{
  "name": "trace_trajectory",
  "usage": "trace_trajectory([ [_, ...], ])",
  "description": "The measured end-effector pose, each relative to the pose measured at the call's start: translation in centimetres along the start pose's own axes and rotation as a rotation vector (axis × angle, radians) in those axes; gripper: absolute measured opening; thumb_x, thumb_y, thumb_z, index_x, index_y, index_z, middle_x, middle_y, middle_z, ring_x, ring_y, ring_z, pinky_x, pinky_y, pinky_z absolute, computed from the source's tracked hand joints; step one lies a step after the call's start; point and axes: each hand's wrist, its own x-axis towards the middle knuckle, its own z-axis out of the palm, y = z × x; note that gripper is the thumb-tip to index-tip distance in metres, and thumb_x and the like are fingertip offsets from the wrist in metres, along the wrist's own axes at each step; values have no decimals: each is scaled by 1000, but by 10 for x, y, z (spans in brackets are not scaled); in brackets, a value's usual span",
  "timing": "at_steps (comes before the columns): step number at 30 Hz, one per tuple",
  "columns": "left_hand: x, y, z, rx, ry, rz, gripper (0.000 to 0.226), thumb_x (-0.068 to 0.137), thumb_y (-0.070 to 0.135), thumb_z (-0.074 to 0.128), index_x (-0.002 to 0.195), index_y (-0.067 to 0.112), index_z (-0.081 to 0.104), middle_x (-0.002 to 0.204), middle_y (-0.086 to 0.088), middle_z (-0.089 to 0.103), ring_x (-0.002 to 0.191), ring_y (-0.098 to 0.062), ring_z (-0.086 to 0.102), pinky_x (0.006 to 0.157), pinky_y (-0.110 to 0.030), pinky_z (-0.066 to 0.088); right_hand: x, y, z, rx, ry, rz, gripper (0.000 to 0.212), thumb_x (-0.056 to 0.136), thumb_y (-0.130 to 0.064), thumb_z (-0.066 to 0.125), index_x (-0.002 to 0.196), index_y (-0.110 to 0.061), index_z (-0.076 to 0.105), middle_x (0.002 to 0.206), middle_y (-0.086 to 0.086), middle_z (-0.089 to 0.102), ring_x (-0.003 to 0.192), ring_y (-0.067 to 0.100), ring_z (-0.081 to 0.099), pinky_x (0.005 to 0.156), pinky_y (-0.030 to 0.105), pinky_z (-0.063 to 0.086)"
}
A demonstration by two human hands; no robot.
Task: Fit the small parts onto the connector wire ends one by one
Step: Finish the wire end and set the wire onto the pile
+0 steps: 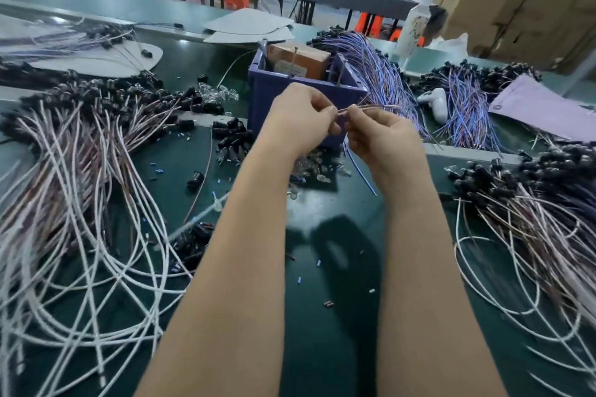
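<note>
Wire: thin pinkish wire (pixel 374 107), held up off the table (pixel 322 284) and pinched between both sets of fingers. Its free length ran off to the right of them.
Left hand: the left hand (pixel 300 121) had its fingers (pixel 325 113) curled in and pinching at the wire's near tip. Couldn't tell if a small part was already in that pinch, way too tiny and blurry.
Right hand: the right hand (pixel 380 135) was clamped on the same wire, its fingers (pixel 354 116) just beside the left ones. A blue wire (pixel 359 171) also hung down below those fingers, looked tucked into the palm.
Small parts: a heap of clear bits (pixel 309 167) sat on the table under the fingers, with black caps (pixel 232 135) off to the left of them.
Blue bin: the blue bin (pixel 290 97) stood right behind the fingers.
Handling: I'd guess the wire was feather-light and floppy, so any long unsupported bit would just bend away instead of pushing into a part. The parts looked small and slick, easy to drop.
Where to grab: close behind the tip, short stub sticking out, other fingers feeding the part on.
Spare wires: big loose wire bundles (pixel 80 171) lay well out to either side of the fingers.
</note>
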Motion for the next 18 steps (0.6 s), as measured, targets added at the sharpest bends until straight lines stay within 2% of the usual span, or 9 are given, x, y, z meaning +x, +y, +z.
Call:
trace_trajectory([
  [3,0,-6,-6,-1,-18,-53,18,95,19,54,80,19,64,68,5,70,42,7,50,49,-16,40,3,0,1,85,87,38,20,93,-9,59,73,-11,57,52,-4,57,43,3,49,45,14,42],
  [7,0,-9,-9,37,-25,-65,17,96,21,54,81,20,64,65,9,66,48,0,47,38,-10,35,5,-1,-2,441,172,178,30,97,-11,48,67,-12,46,55,-2,39,34,4,36,34,13,30],
  [8,0,-9,-8,50,-16,-54,16,96,21,54,82,20,64,65,9,65,51,0,48,37,-8,34,5,-1,-2,470,176,197,32,98,-12,46,66,-14,43,55,-3,35,33,4,33,33,13,26],
  [10,1,-8,-5,51,33,-43,16,96,21,53,86,18,65,67,8,64,57,-2,53,43,-9,39,5,3,0,367,177,201,32,99,-15,46,67,-14,43,55,-2,38,33,5,33,33,13,26],
  [12,2,-9,-4,25,92,-53,16,97,20,52,88,16,65,69,6,65,62,-6,57,50,-13,43,4,5,5,267,155,198,29,99,-17,48,70,-12,47,55,-1,46,35,5,38,35,13,30],
  [13,1,-9,-4,23,102,-61,16,97,20,52,89,16,65,70,5,66,62,-6,57,47,-13,43,4,5,7,278,145,204,28,99,-16,48,71,-11,48,55,-1,48,35,5,40,35,13,31],
  [16,1,-10,-4,57,63,-85,16,97,21,51,90,17,65,73,4,68,58,-3,55,37,-10,38,5,0,0,554,76,262,33,100,-15,40,68,-15,39,47,-4,40,30,3,31,30,12,23],
  [18,2,-10,-5,93,86,-94,17,97,21,50,89,17,64,80,-1,70,68,-7,63,50,-17,49,4,-3,-11,687,-51,329,35,99,-17,36,64,-18,34,39,-8,32,25,3,24,27,13,16],
])
